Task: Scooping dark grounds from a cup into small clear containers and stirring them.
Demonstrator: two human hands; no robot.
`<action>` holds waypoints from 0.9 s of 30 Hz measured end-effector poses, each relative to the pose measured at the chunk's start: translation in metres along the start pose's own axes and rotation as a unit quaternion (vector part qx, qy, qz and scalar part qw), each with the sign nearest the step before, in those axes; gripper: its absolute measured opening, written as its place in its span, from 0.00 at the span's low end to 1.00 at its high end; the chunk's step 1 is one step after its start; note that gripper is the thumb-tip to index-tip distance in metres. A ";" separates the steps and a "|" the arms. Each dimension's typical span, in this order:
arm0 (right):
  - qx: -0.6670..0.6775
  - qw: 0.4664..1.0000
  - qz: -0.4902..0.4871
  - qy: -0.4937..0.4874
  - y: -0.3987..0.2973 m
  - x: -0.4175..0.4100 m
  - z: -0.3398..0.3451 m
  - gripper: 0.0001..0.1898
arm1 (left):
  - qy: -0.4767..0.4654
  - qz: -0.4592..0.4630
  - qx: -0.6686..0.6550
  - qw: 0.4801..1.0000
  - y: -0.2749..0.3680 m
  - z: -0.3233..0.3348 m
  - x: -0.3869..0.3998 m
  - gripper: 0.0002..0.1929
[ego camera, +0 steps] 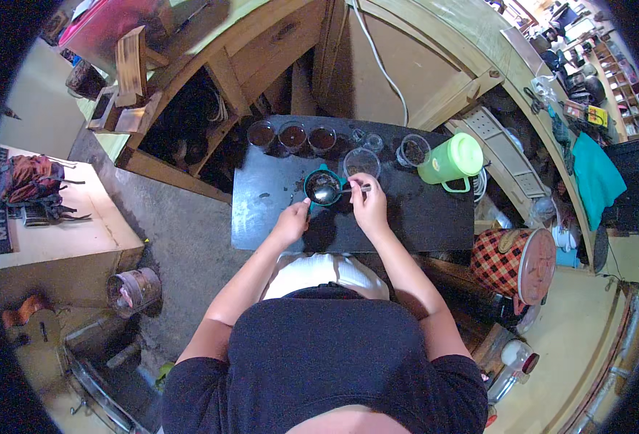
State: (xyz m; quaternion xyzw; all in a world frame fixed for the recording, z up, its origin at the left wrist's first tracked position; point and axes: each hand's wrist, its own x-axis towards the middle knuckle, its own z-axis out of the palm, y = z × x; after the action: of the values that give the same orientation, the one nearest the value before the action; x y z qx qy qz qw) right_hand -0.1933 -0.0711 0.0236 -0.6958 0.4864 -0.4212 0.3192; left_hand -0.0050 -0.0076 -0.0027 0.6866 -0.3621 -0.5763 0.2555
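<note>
My left hand [293, 221] grips the short handle of a teal plastic strainer [324, 170] over a dark tabletop [265, 211]. Dark, wet-looking bits lie inside the strainer; whether a cup stands under it is hidden. In my right hand [370, 205] is a metal spoon [326, 193], its bowl over the bits. Just beyond that hand stands a clear plastic cup [362, 161]. Three cups of dark liquid, a left one [261, 135], a middle one [292, 137] and a right one [322, 139], line the far edge.
A clear cup with dark matter [414, 150] stands beside a lidded light-green pitcher [451, 160] at the right. Small clear items [372, 142] lie near the far edge. A checkered round container [509, 266] is right of the table; a bucket [134, 292] sits on the floor at left.
</note>
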 end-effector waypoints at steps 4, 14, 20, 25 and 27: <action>0.188 0.968 0.162 -0.040 0.002 -0.002 0.004 0.10 | 0.000 -0.002 -0.013 1.000 -0.008 0.002 0.005 0.28; 0.054 0.989 -0.010 -0.134 0.009 -0.022 0.005 0.05 | 0.018 0.038 0.019 0.999 -0.005 0.004 0.001 0.29; 0.067 0.993 0.013 -0.093 -0.002 -0.028 0.012 0.07 | 0.015 0.021 0.013 1.000 -0.013 0.005 0.007 0.26; 0.006 0.993 -0.002 -0.114 -0.010 -0.028 0.012 0.08 | 0.009 0.026 -0.002 1.000 -0.015 0.004 0.008 0.26; 0.086 0.994 -0.009 -0.066 -0.012 -0.026 0.014 0.08 | 0.013 0.029 0.005 0.999 -0.014 0.005 0.008 0.26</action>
State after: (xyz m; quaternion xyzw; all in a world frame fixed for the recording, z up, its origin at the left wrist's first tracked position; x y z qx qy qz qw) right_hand -0.1800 -0.0425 0.0205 -0.6963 0.4197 -0.4178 0.4055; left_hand -0.0062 -0.0048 -0.0190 0.6843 -0.3811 -0.5582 0.2735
